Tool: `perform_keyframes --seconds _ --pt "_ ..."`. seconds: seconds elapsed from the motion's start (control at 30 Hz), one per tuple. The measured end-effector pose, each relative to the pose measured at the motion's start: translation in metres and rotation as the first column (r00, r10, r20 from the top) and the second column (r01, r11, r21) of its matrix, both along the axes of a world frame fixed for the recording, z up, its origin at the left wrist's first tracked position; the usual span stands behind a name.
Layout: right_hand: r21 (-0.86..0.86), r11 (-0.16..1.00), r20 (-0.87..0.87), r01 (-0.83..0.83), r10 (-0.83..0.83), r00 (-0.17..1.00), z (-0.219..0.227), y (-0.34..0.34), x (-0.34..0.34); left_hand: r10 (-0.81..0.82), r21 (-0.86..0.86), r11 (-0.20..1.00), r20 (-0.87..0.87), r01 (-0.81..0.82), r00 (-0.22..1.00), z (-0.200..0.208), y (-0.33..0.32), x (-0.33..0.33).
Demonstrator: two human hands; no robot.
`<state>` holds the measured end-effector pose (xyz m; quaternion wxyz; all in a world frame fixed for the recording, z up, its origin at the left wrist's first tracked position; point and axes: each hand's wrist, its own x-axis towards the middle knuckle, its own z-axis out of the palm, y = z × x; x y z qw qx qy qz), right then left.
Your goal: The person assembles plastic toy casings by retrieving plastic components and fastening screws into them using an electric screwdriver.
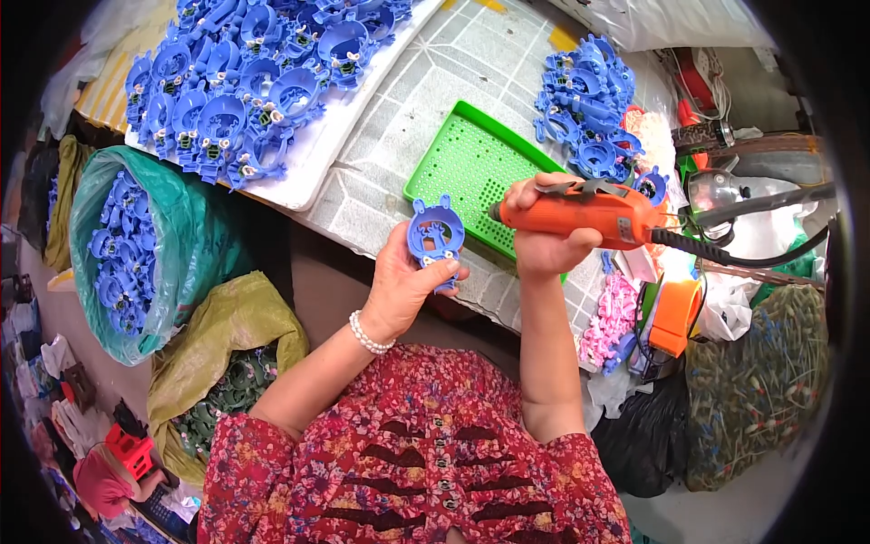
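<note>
Between the thumb and fingers of my left hand [409,283] is a blue plastic toy part [435,234], a round ring with small ears on top and a figure shape inside. My right hand [551,238] is wrapped round an orange electric screwdriver [584,215], held level with its dark tip toward the blue part. Tip and part are a short way apart. The black cord [725,257] runs off to the right from the tool's back end. Below the tool lies a green perforated tray [464,172] on the table, partly hidden by my right hand.
Blue parts [258,86] are heaped on a white board at the far left, with another blue pile [584,100] at the far right. Pink parts [609,317] lie right. A green bag [208,245] of blue parts and an olive sack [240,313] of dark green pieces stand left.
</note>
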<state>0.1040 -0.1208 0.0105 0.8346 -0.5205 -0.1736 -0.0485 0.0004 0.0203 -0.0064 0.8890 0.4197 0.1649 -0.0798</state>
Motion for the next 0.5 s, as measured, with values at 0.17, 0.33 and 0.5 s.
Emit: perform_keyframes --seconds 0.17,0.33,0.5 --pt "-0.043 0.998 -0.021 0.042 -0.043 0.999 -0.0038 0.0016 0.0026 -0.009 0.01 1.0 -0.003 0.009 1.0 -0.0025 0.0005 0.0015" --pt "-0.052 0.997 -0.025 0.051 -0.052 0.998 -0.0026 0.0038 0.0022 -0.002 0.006 1.0 -0.006 0.003 1.0 -0.0022 0.0004 0.0025" --pt "-0.044 0.998 -0.03 0.052 -0.053 0.998 -0.0054 0.004 0.0035 -0.007 0.017 1.0 -0.015 0.007 1.0 -0.0074 -0.0005 0.0019"
